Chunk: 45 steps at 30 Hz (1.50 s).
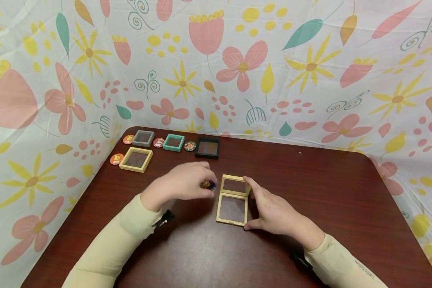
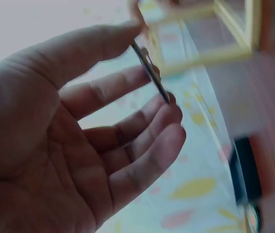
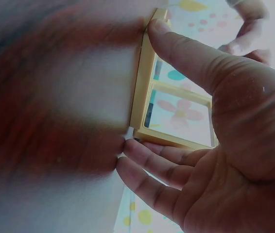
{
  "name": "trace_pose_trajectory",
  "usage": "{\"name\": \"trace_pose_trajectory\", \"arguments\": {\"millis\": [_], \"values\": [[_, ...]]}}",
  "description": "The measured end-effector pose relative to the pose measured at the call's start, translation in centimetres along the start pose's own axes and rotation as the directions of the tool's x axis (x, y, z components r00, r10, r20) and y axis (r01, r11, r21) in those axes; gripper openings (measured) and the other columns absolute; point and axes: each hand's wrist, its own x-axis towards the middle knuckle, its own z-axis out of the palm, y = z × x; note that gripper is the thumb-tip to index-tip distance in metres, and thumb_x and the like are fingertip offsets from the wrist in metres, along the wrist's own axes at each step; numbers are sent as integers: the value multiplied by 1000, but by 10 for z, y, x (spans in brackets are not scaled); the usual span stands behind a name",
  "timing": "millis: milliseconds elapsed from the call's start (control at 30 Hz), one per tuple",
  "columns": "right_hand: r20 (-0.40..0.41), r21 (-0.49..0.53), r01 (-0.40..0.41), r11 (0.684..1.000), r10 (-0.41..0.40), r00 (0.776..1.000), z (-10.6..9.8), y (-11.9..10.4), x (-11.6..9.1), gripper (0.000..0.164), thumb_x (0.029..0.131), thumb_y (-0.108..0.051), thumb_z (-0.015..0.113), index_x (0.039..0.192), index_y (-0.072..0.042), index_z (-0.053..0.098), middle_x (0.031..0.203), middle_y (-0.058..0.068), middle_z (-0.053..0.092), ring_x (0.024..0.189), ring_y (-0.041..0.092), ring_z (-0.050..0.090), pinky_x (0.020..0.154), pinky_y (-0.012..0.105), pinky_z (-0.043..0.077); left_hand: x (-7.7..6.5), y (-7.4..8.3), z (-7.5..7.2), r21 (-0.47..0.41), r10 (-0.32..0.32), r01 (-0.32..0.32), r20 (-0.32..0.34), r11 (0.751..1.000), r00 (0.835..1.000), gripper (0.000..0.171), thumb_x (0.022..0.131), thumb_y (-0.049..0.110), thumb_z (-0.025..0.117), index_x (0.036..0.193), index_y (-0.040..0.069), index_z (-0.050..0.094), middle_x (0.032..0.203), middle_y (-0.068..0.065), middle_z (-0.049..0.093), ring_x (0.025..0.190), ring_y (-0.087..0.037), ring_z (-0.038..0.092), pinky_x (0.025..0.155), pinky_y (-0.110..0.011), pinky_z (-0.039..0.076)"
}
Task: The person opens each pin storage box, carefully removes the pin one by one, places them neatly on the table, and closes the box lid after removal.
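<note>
My left hand [image 1: 189, 180] pinches a thin disc [image 1: 208, 184] with dark, orange and purple colours, between thumb and fingers. Seen edge-on in the left wrist view, the disc [image 2: 149, 70] is a narrow dark line. Just right of it, a pale yellow hinged display frame [image 1: 220, 208] with clear panes stands open on the table, its far half tilted up. My right hand [image 1: 275, 208] holds that frame by its right side, thumb at the near corner and fingers at the raised half. In the right wrist view the frame [image 3: 145, 87] sits between thumb and fingers.
At the back left lie a grey frame [image 1: 153, 138], a teal frame [image 1: 183, 143], a black frame [image 1: 207, 156] and another yellow frame [image 1: 124, 165]. Beside them are round discs, including an orange one [image 1: 116, 159] and a dark green one [image 1: 190, 146]. A floral curtain [image 1: 302, 108] borders the table.
</note>
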Motion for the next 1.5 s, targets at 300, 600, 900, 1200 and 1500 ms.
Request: {"name": "trace_pose_trajectory", "arguments": {"millis": [300, 600, 900, 1200, 1500], "values": [[2, -7, -8, 1000, 8, 1000, 0, 1, 0, 147, 70, -46, 108, 175, -12, 11, 120, 5, 65, 107, 18, 66, 86, 41, 58, 8, -64, 2, 9, -209, 209, 24, 978, 978, 33, 99, 26, 83, 128, 10, 83, 127, -6, 76, 121, -26, 68, 103, -47, 57], [-13, -12, 13, 1000, -14, 1000, 0, 1, 1, 148, 69, -45, 109, 175, -11, 12, 120, 5, 65, 108, 19, 67, 86, 41, 59, 5, -108, 11, 102, -360, 360, -16, 928, 933, 19, 97, 17, 84, 115, 9, 84, 119, -10, 77, 118, -32, 68, 94, -50, 58], [-7, -13, 7, 1000, -7, 1000, 0, 1, 0, 145, 71, -45, 108, 175, -11, 12, 119, 5, 65, 108, 20, 67, 86, 42, 59, -3, -132, 13, 156, -393, 391, -18, 907, 919, 25, 95, 14, 85, 119, 6, 84, 125, -14, 76, 120, -35, 70, 102, -56, 58], [-8, -11, 13, 1000, -13, 1000, 1, 1, 0, 145, 70, -44, 108, 175, -10, 12, 120, 5, 65, 109, 20, 67, 87, 41, 58, -10, -144, 8, 115, -430, 425, 20, 898, 903, 28, 95, 10, 86, 122, 3, 81, 125, -15, 78, 115, -35, 73, 103, -55, 57], [-1, -3, 9, 1000, -9, 1000, -1, 1, 0, 146, 71, -44, 108, 175, -10, 11, 121, 7, 65, 111, 22, 67, 87, 42, 59, -17, -152, 4, 107, -437, 433, 18, 895, 899, 28, 95, 4, 84, 123, 0, 81, 126, -18, 77, 118, -37, 71, 104, -56, 57]]}}
